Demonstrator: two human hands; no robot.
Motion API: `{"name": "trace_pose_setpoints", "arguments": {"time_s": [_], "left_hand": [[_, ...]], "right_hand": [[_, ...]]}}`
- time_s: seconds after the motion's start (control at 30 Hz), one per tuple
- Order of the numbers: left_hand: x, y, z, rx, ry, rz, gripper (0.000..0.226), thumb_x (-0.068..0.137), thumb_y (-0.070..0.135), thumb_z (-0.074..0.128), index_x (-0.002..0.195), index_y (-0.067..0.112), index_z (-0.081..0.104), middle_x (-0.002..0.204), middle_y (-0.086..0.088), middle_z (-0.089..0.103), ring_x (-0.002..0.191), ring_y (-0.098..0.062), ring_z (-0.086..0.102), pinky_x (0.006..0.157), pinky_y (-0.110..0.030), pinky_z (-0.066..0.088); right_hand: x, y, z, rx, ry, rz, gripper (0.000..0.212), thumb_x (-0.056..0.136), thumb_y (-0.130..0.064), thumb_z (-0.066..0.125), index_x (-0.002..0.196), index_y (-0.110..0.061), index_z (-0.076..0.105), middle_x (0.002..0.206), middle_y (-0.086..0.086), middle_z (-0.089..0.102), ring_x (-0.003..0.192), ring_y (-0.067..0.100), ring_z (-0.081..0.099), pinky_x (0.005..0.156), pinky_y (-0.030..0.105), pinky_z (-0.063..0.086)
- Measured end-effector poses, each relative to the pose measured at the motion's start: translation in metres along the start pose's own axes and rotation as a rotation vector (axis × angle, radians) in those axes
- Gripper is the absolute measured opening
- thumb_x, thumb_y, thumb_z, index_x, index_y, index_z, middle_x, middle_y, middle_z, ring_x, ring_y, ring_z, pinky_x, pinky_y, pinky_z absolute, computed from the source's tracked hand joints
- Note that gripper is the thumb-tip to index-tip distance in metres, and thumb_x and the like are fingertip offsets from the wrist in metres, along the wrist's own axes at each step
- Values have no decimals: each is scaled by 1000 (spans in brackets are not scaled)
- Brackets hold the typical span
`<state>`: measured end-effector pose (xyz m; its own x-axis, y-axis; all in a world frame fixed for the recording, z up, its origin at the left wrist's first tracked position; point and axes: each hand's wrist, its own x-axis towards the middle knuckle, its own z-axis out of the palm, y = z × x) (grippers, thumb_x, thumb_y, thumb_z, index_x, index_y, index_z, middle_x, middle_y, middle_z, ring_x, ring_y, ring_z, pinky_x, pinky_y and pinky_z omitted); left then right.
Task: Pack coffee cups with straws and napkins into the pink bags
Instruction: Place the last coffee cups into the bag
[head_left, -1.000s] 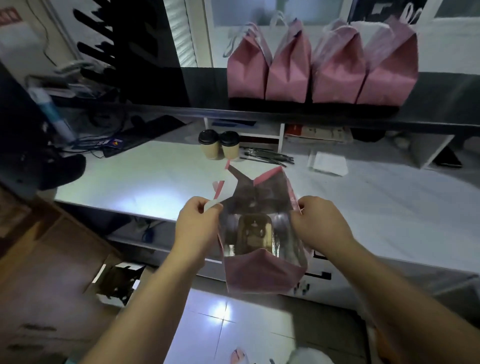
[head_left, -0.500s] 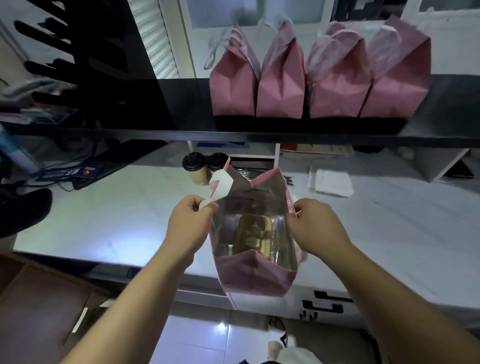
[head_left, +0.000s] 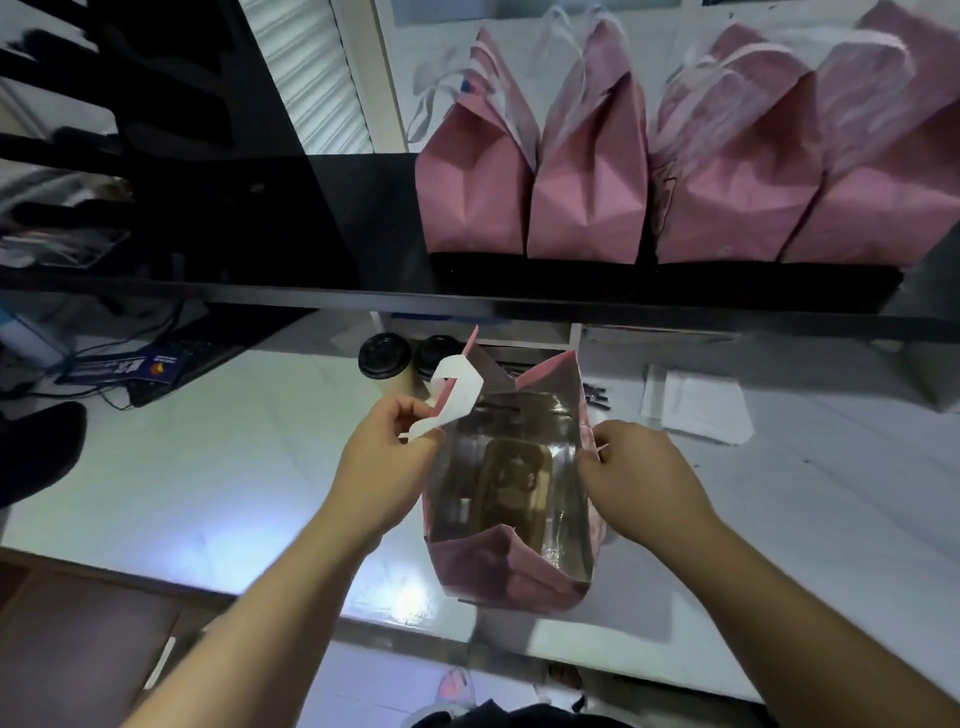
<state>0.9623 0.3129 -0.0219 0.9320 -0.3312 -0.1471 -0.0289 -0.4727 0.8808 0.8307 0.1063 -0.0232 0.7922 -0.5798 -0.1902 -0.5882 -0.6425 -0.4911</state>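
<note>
An open pink bag (head_left: 506, 574) with a shiny silver lining is held over the white counter's front part. My left hand (head_left: 382, 465) pinches its left rim and a white handle strip. My right hand (head_left: 636, 480) grips the right rim. A brown cardboard cup holder (head_left: 511, 480) lies at the bottom inside. Two paper coffee cups with black lids (head_left: 384, 358) stand behind the bag. White napkins (head_left: 693, 402) lie to the right. Dark straws (head_left: 595, 395) peek out just right of the bag.
Several closed pink bags (head_left: 587, 171) stand in a row on the black shelf (head_left: 363, 299) above the counter. Cables and a dark keyboard (head_left: 171, 364) lie at the left. The white counter (head_left: 208, 478) stretches left and right of the bag.
The bag has come up and forward from beyond the counter's edge to over the counter. Both hands keep their hold on the rims. My view has tilted upward toward the shelf.
</note>
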Motion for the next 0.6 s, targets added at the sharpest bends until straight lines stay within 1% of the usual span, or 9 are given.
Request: {"name": "trace_pose_setpoints", "arguments": {"time_s": [0.07,0.17,0.27,0.3,0.37,0.43,0.5,0.57,0.6], "left_hand": [[4,-7,-2,14,-107,-22,18,84,46,66,102,41,63,97,27,70,93,-6,70,66,-18,53],[9,-17,-12,16,-372,-19,40,82,55,70,118,49,56,112,36,63,112,2,62,88,-22,52],[18,-15,-34,75,-701,4,62,78,66,76,130,68,42,121,50,50,118,18,52,90,-11,44],[24,-12,-43,75,-794,-8,62,77,67,78,129,65,44,124,46,52,118,14,55,91,-14,46],[42,-8,-57,13,-889,-42,51,77,64,77,120,44,58,126,20,62,116,-3,63,93,-24,51],[69,-6,-64,-82,-804,-81,46,81,60,73,106,23,64,117,-3,69,110,-18,69,90,-34,54],[102,-8,-56,-68,-584,-80,38,89,53,69,98,16,66,105,-5,73,100,-22,73,86,-41,55],[138,-17,-38,220,-365,41,19,95,40,68,104,24,68,103,4,76,98,-20,73,88,-41,57],[155,-21,-27,366,-311,102,22,95,35,68,114,25,67,111,5,74,101,-18,71,91,-40,57]], "right_hand": [[4,-2,4,-8,1,11,27,95,-34,53,78,-19,67,70,-1,72,58,15,65,59,39,60],[3,-5,10,7,1,45,30,99,-41,53,81,-23,69,71,-3,72,59,12,66,56,32,57],[-4,-8,14,12,16,83,32,101,-45,52,78,-28,67,66,-7,68,57,9,63,52,25,50],[-5,-8,15,3,25,93,34,101,-46,51,76,-28,66,64,-7,67,56,10,63,53,27,52],[-7,-9,16,-2,41,111,37,100,-45,50,71,-26,63,60,-5,64,54,11,62,53,31,54],[-8,-10,17,-2,64,124,40,99,-43,49,65,-25,58,54,-4,61,50,11,59,48,30,48],[-9,-11,18,-15,91,129,39,98,-40,49,62,-25,54,51,-3,57,47,10,57,45,27,41],[-9,-13,21,-38,114,132,38,98,-37,50,62,-27,50,50,-2,55,46,10,55,44,26,35],[-8,-14,21,-42,122,137,37,98,-36,49,62,-27,50,51,-1,55,46,10,55,44,26,35]]}}
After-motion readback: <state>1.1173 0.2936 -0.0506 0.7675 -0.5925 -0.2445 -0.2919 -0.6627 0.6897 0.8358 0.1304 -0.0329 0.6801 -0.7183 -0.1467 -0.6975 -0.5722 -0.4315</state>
